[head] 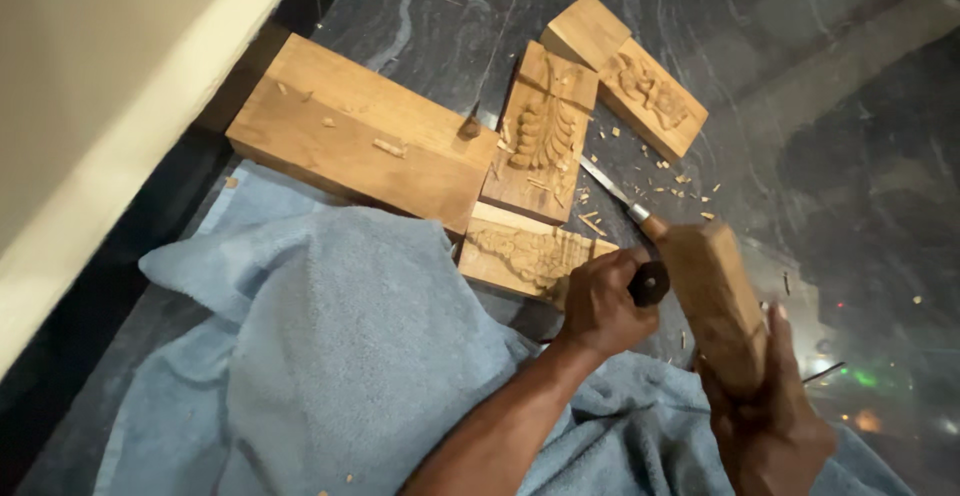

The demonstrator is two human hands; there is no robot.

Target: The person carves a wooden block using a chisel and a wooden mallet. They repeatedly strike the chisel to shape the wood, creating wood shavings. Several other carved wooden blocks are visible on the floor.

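My left hand [600, 301] is closed around the dark handle of a chisel [625, 206], whose steel blade points up-left toward a carved wooden panel [540, 136] with a leaf pattern. My right hand [775, 411] grips a thick wooden mallet block [712, 301], its head right beside the chisel's handle end. A second carved panel [520, 254] lies just left of my left hand, partly under the leaf panel. A third carved block [630, 71] lies farther back.
A large plain wooden block [360, 131] lies at the left, against a pale wall edge [120, 106]. A blue towel [320, 356] covers the near floor. Wood chips [660, 181] are scattered on the dark stone floor [800, 106].
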